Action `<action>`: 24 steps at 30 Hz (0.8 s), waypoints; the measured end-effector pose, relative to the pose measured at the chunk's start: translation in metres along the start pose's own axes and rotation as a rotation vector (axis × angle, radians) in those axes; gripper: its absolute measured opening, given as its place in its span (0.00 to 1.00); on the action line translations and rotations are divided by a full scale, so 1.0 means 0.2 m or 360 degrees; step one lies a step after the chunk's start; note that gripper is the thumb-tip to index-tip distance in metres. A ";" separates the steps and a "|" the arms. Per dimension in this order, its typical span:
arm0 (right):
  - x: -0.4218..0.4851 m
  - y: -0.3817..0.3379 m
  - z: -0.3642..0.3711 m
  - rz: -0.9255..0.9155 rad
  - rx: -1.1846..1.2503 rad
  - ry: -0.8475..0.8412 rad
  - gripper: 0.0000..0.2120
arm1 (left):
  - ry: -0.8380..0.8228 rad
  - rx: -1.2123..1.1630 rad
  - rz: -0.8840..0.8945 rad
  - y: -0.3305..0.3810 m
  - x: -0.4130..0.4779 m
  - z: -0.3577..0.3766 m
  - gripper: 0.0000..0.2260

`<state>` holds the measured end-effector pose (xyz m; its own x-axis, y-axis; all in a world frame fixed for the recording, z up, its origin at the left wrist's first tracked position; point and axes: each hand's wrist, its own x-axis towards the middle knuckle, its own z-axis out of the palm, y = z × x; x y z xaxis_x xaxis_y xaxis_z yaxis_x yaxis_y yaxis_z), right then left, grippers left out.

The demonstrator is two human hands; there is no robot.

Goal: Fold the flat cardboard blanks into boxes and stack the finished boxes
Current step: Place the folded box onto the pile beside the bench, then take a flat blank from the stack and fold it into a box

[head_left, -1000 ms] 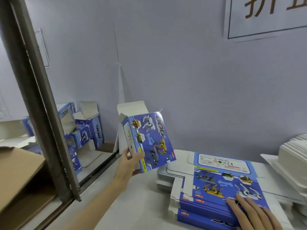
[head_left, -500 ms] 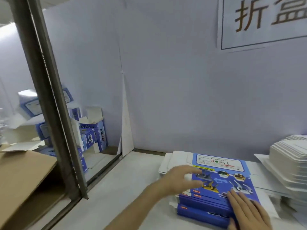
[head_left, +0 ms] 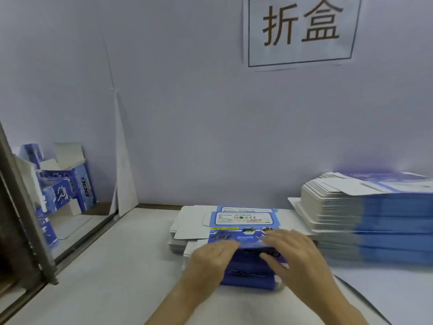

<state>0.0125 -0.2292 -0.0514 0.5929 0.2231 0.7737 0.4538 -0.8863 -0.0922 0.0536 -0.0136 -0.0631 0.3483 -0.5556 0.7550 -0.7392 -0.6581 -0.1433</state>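
Observation:
A low stack of flat blue and white cardboard blanks [head_left: 243,218] lies on the white table [head_left: 117,277] in front of me. Its top blank is bent up along a fold near me, showing a dark blue panel. My left hand [head_left: 210,256] rests with its fingers laid over that fold on the left. On the right, my right hand [head_left: 295,254] pinches the same blank, fingers on top and thumb against the near panel. Finished blue boxes [head_left: 70,184] with open white flaps are piled at the far left behind a metal post.
A tall stack of flat blanks [head_left: 375,219] stands at the right, close to my right hand. A dark metal post [head_left: 23,219] and rail border the table on the left. A grey wall with a printed sign [head_left: 302,29] closes the back.
My left hand, which held a folded box up at the left, has let it go and come onto the blank stack. My right hand has shifted on the top blank, whose near part now bends up.

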 end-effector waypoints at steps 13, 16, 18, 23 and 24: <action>0.17 -0.10 -0.36 0.1189 0.1813 -0.0268 0.21 | 0.1027 -0.1326 -0.1454 -0.01 0.36 -0.42 0.10; 0.17 -0.13 -0.35 0.1234 0.1922 -0.0170 0.17 | 0.0669 -0.1499 -0.1515 0.01 0.33 -0.32 0.14; 0.18 -0.12 -0.34 0.1208 0.1921 0.0006 0.16 | 0.0325 -0.1504 -0.1451 0.01 0.33 -0.30 0.19; 0.19 -0.09 -0.38 0.1203 0.1902 0.0205 0.15 | -0.0332 -0.1262 -0.1105 0.07 0.34 -0.28 0.48; 0.19 -0.08 -0.40 0.1179 0.1889 0.0200 0.15 | -0.0358 -0.1192 -0.1074 0.08 0.35 -0.28 0.51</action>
<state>-0.0260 -0.2392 0.0292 0.9048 -0.2320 0.3572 0.3875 0.1001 -0.9164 0.0336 -0.0341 0.0224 0.8666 -0.3210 0.3821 -0.4924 -0.4259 0.7590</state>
